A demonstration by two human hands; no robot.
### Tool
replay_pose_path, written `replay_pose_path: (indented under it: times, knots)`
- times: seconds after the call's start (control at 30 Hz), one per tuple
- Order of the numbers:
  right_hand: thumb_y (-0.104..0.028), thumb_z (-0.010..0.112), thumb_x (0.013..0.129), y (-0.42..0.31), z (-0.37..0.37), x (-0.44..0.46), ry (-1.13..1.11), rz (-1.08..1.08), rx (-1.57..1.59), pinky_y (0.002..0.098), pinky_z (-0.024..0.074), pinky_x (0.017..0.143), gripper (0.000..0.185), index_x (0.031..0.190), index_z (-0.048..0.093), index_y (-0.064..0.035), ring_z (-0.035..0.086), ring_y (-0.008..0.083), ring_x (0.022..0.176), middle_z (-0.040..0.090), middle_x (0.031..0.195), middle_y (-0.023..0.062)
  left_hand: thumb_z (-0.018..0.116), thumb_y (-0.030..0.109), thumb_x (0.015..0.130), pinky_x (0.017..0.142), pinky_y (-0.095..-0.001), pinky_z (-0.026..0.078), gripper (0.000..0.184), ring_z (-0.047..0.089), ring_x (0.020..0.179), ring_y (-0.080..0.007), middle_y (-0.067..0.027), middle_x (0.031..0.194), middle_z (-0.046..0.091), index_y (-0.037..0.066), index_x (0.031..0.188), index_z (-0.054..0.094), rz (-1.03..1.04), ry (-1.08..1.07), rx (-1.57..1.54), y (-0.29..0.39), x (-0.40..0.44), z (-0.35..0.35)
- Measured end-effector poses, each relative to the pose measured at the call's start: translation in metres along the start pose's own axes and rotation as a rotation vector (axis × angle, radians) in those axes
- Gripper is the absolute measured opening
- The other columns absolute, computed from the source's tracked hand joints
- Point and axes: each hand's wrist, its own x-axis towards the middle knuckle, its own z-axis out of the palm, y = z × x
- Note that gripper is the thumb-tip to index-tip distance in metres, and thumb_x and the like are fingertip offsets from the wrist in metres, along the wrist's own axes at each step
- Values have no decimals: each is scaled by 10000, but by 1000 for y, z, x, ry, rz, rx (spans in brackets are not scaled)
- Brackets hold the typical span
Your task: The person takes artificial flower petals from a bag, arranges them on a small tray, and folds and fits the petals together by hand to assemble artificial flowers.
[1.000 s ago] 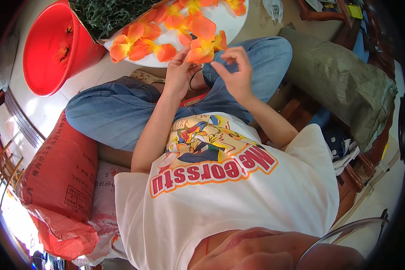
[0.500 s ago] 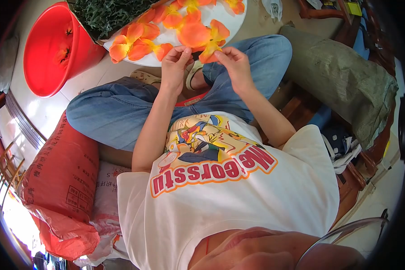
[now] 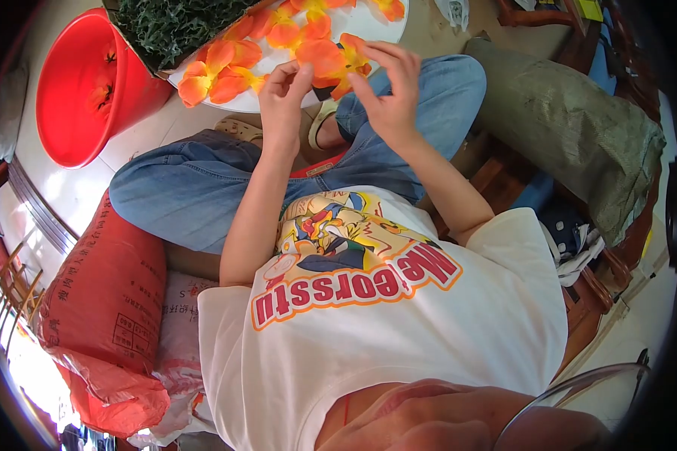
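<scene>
My left hand (image 3: 282,101) is closed, thumb against fingers at the left edge of an orange-and-yellow artificial flower petal piece (image 3: 320,59). My right hand (image 3: 393,98) is at that piece's right side, with thumb and fingers spread apart around its yellow part. Whether the right fingertips touch it I cannot tell. More orange petal pieces (image 3: 229,83) lie on a round white surface (image 3: 390,36) just beyond my hands.
A box of dark green artificial foliage (image 3: 177,30) sits at the upper left, beside a red bucket (image 3: 139,105) containing orange flowers. Red sacks (image 3: 113,270) stand on the left; a grey-green sack (image 3: 564,120) lies on the right. My crossed legs (image 3: 180,188) are below the white surface.
My right hand has opened from its pinch on the petal, its fingers spreading apart. My left hand has shifted slightly left and down. The view has tilted a little.
</scene>
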Motion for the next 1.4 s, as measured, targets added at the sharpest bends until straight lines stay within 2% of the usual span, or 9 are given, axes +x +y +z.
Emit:
replay_pose_path:
  times: [0.27, 0.43, 0.53, 0.73, 0.9, 1.0, 1.13, 1.27, 1.4]
  knots:
    - [-125, 732, 758, 19, 24, -7, -88, -15, -8, 355, 412, 864, 193, 948, 703, -104, 541, 234, 998, 666, 1011, 0, 539, 233, 981, 837, -287, 441, 207, 568, 944, -88, 2, 1034, 649, 66, 1055, 636, -228, -156, -500, -20, 18, -7]
    - [-88, 722, 760, 21, 23, -6, -103, -5, 34, 344, 433, 860, 196, 956, 713, -91, 545, 238, 1005, 669, 1021, 13, 553, 232, 974, 825, -261, 452, 236, 585, 928, -88, -14, 1051, 649, 59, 1117, 625, -244, -79, -469, -20, 10, -7]
    - [-67, 716, 762, 17, 22, -4, -120, 18, 37, 339, 442, 864, 186, 948, 719, -84, 547, 247, 1011, 670, 1032, 25, 563, 223, 967, 839, -276, 470, 243, 594, 908, -106, -31, 1030, 642, 29, 1102, 620, -74, 35, -45, -16, -2, -16]
    - [-109, 710, 765, 5, 7, -6, -80, -38, 17, 390, 403, 912, 405, 1151, 610, -41, 527, 270, 1050, 591, 1203, 104, 667, 59, 874, 719, -237, 488, 181, 597, 776, -96, -48, 898, 654, -24, 1030, 627, 362, 356, 256, -22, -22, -66]
    - [-103, 727, 744, -29, -6, -13, -75, -259, 48, 395, 419, 863, 322, 1052, 637, -75, 542, 268, 1000, 612, 1106, 78, 665, 60, 873, 691, -230, 481, 183, 577, 755, -94, -33, 890, 636, -17, 1034, 624, 374, 591, 300, -20, -18, -126]
    - [-68, 733, 725, -54, 19, -15, -285, -325, 121, 371, 446, 807, 272, 983, 649, -83, 563, 263, 932, 625, 1023, 56, 669, 68, 873, 699, -219, 475, 233, 578, 790, -95, -34, 939, 639, -18, 1082, 616, 256, 716, 157, -8, -5, -146]
    - [-28, 725, 717, -71, 60, -20, -391, -230, 249, 347, 463, 763, 229, 929, 654, -77, 575, 255, 884, 638, 986, 48, 707, 109, 854, 721, -232, 476, 370, 585, 838, -107, -71, 1003, 641, -32, 1175, 588, 107, 641, -11, 9, 23, -150]
    - [-20, 715, 731, -77, 65, -20, -422, -188, 307, 345, 465, 763, 211, 927, 651, -65, 579, 257, 889, 640, 990, 67, 733, 115, 830, 742, -242, 474, 257, 603, 853, -118, -62, 945, 666, -14, 1038, 654, 186, 684, 153, 10, 31, -159]
    - [-87, 672, 834, -74, 56, -23, -504, 58, 470, 333, 475, 771, 121, 941, 637, -44, 595, 223, 921, 644, 984, 71, 721, 48, 784, 729, -292, 468, 103, 618, 823, -182, -52, 887, 670, 44, 867, 660, 668, 717, 566, 35, -7, -130]
